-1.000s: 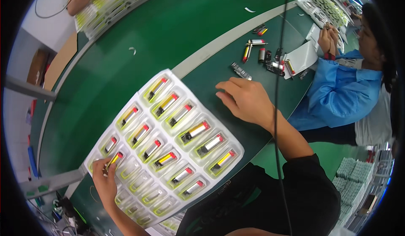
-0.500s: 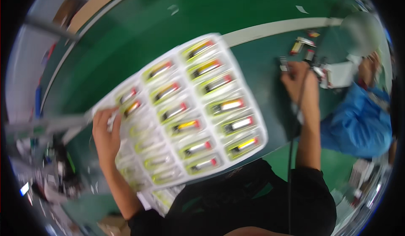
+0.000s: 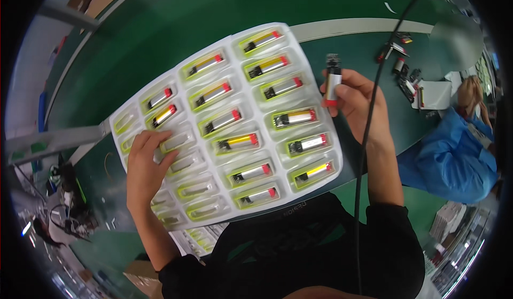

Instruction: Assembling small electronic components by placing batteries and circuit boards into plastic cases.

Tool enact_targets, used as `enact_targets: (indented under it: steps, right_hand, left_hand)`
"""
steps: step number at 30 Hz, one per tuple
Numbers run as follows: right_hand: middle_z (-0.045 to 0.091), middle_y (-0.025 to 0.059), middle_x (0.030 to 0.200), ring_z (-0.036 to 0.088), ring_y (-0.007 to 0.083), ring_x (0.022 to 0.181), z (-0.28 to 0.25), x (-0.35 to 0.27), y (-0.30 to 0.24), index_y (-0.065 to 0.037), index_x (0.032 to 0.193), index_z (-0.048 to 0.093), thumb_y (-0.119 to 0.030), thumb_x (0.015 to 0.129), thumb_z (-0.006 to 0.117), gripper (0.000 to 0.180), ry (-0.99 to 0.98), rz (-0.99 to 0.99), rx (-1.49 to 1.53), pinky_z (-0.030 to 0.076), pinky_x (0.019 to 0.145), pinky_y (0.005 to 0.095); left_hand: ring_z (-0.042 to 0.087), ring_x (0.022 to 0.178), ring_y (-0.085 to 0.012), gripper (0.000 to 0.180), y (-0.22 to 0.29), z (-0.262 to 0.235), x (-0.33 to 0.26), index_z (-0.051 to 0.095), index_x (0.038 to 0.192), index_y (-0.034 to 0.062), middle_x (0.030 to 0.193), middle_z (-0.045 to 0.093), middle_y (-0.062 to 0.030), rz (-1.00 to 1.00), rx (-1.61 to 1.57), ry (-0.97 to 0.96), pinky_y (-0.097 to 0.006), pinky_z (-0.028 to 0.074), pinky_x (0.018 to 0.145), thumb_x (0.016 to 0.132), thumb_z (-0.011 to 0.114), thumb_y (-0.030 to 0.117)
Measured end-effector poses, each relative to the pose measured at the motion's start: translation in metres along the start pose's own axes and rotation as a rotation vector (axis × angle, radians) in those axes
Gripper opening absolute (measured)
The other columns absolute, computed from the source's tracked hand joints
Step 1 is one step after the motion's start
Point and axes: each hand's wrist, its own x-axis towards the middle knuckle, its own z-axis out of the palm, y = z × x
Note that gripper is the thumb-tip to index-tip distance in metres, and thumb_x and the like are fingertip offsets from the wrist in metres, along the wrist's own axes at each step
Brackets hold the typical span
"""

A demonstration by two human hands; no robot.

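Observation:
A white moulded tray (image 3: 232, 50) with clear, lime-edged compartments lies tilted across the bench in front of me. Its right and middle columns hold small silver or yellow battery-like cells (image 3: 294, 118), each with a red end and a black end; several compartments on the left have no cell. My left hand (image 3: 147, 163) rests over the left columns, thumb and fingers apart around a compartment, with nothing visible in them. Beyond the tray's right edge, my right hand (image 3: 360, 99) pinches one silver cell (image 3: 333, 83) upright, black end up and red end down.
More loose cells (image 3: 409, 83) lie scattered on the bench at the right, beside a white pad (image 3: 434, 95). A black cable (image 3: 368, 123) hangs across the view by my right forearm. Farther right sits a person in blue (image 3: 449, 157). A metal bar (image 3: 59, 136) reaches the tray's left side.
My right hand has come left from the loose cells toward the tray, now with a cell in plain view. My left hand has moved from the tray's left edge inward over the compartments.

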Motion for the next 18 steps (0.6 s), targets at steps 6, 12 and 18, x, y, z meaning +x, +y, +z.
enact_targets:
  steps: [6,12,18]
  right_hand:
    - [0.066,0.0076,0.097,0.061,0.0136,0.076,0.004,-0.008,-0.008,0.004,0.121,0.06,-0.007,0.088,0.069,0.036,-0.032,0.038,0.054,0.048,0.065,0.0265]
    - [0.067,0.0085,0.096,0.058,0.0109,0.075,-0.012,-0.004,-0.014,0.007,0.118,0.063,-0.006,0.093,0.059,0.029,-0.019,0.054,0.01,0.049,0.068,0.026]
    - [0.067,0.0081,0.096,0.06,0.0117,0.076,-0.016,-0.001,-0.016,0.006,0.117,0.064,-0.01,0.096,0.056,0.028,0.044,-0.047,-0.249,0.049,0.065,0.026]
  left_hand:
    - [0.058,0.086,-0.0266,0.039,0.002,-0.003,0.004,0.068,0.106,0.0041,0.095,0.06,-0.0099,0.116,0.061,0.05,-0.035,0.047,0.075,0.069,0.08,0.001]
    - [0.056,0.081,-0.0228,0.038,0.004,-0.012,-0.009,0.068,0.105,0.0039,0.094,0.06,-0.0083,0.082,-0.004,0.107,-0.034,0.046,0.069,0.069,0.08,0.001]
    - [0.054,0.077,-0.0201,0.036,0.007,-0.012,-0.013,0.067,0.104,0.0025,0.089,0.061,-0.008,0.126,-0.049,0.162,-0.031,0.042,0.067,0.069,0.078,0.001]
